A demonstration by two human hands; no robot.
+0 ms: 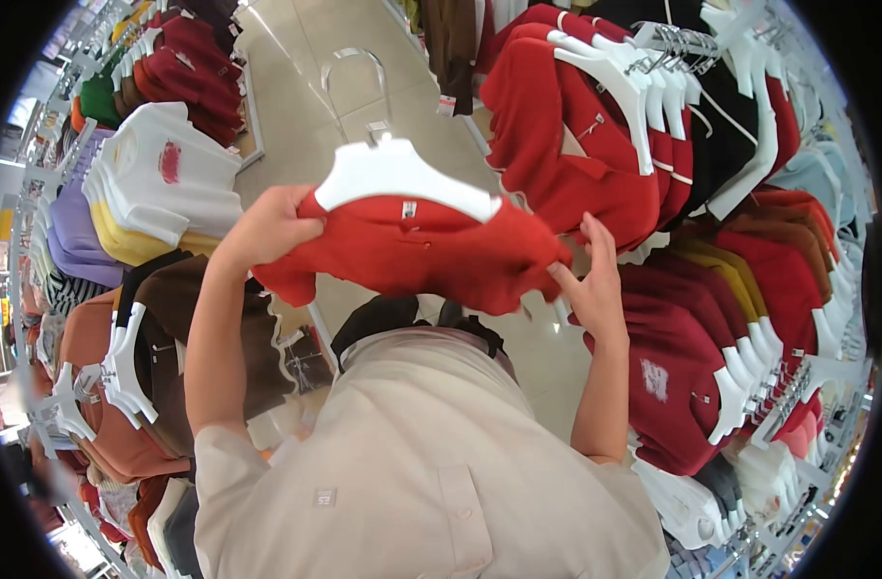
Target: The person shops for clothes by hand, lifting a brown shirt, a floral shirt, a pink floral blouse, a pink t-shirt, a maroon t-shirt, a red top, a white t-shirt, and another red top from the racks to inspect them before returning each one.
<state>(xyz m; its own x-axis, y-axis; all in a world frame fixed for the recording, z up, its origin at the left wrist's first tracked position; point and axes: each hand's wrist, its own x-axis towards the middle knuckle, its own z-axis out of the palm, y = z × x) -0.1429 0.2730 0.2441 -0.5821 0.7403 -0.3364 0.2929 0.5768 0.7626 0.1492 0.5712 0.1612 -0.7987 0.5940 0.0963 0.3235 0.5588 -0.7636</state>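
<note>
In front of my body a red sweater (417, 253) hangs on a white hanger (402, 172), whose metal hook points away from me. My left hand (279, 230) is closed on the sweater's left shoulder, by the hanger's end. At the opposite side, my right hand (595, 282) has its fingers stretched and apart, with the thumb against the sweater's right edge. A small label shows inside the neckline.
Red tops on white hangers (610, 82) crowd a rail at upper right. Below them hang maroon sweaters (653, 372). White shirts (161, 169) and a dark brown garment (180, 309) line the left side. A tiled floor (306, 68) runs between the racks.
</note>
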